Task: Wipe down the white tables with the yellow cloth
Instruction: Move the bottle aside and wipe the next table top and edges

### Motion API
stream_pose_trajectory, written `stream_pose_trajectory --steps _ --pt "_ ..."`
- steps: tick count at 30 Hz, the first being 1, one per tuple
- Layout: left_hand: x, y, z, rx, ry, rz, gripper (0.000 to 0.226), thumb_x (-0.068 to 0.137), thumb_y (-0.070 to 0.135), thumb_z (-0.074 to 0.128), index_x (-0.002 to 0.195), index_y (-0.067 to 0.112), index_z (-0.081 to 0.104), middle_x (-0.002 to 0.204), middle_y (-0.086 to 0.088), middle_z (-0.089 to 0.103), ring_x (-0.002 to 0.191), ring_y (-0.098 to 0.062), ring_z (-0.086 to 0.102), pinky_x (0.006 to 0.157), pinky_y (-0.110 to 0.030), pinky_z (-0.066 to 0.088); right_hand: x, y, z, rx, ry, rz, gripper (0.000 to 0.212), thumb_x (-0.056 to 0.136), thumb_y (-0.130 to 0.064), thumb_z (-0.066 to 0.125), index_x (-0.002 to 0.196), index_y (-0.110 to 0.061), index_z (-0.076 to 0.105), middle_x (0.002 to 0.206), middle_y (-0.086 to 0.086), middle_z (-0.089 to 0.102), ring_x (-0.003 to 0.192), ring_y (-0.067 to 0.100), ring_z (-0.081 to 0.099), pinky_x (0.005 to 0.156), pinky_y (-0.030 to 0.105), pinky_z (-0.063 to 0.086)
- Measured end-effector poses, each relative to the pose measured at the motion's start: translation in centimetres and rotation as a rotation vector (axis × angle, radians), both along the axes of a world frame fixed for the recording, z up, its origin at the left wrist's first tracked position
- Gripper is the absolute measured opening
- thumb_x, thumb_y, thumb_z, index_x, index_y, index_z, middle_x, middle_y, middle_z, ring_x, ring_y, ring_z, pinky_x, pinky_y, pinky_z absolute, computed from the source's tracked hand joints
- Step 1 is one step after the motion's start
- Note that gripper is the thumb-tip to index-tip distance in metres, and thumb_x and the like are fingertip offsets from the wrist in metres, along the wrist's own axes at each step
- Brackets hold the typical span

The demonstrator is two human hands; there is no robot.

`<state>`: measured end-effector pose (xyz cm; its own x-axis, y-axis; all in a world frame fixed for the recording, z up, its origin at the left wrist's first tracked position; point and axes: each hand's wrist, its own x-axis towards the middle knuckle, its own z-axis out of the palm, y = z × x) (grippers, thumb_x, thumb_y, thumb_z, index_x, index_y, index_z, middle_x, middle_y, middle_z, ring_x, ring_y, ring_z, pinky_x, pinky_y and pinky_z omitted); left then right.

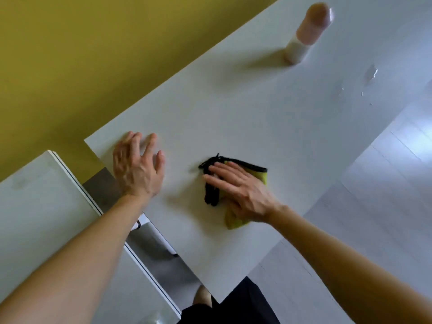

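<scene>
My right hand [243, 195] presses flat, fingers spread, on the yellow cloth [236, 220] mid white table [233, 108]; left hand [138, 167] braces open near the corner. Keep the palm flat, sweep toward the wet patch [370, 74] (bottle [306, 36] stands close).

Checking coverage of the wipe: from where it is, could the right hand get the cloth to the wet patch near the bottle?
Probably yes. Bare table lies between the right hand, flat on the yellow cloth, and the wet patch; the bottle stands aside.
</scene>
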<state>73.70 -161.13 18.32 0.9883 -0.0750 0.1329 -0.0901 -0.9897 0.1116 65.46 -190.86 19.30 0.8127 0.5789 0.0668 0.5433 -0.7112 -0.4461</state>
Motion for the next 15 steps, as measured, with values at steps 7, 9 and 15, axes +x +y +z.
stream_pose_trajectory --steps 7,9,15 --pt "-1.8 -3.1 4.2 0.001 0.341 0.028 0.087 0.099 0.076 0.053 0.169 0.028 0.034 0.173 -0.021 0.027 0.164 -0.04 0.02 0.129 -0.059 0.024 1.8 -5.2 -0.4 0.076 0.013 -1.04 0.081 0.095 -0.035 0.061 0.168 -0.011 0.034 0.172 0.011 0.04 0.163 0.031 0.032 0.133 0.055 0.023" --pt "-3.2 -5.6 5.7 -0.01 0.464 -0.063 0.1 0.091 0.078 0.064 0.171 0.035 0.025 0.178 -0.016 0.015 0.167 -0.035 0.01 0.131 -0.057 0.02 -1.4 0.1 -0.5 0.095 0.014 -0.824 0.076 0.1 -0.031 0.065 0.168 -0.011 0.038 0.174 0.009 0.038 0.166 0.025 0.027 0.135 0.054 0.02" --pt "-4.2 -9.9 6.4 0.137 0.749 -0.289 0.138 0.075 0.079 0.081 0.171 0.045 -0.01 0.179 -0.006 -0.026 0.167 -0.033 -0.021 0.136 -0.057 0.003 -2.8 -7.8 -0.6 -0.003 0.016 -0.295 0.07 0.102 -0.029 0.062 0.167 -0.013 0.041 0.174 0.006 0.038 0.165 0.024 0.028 0.134 0.053 0.025"
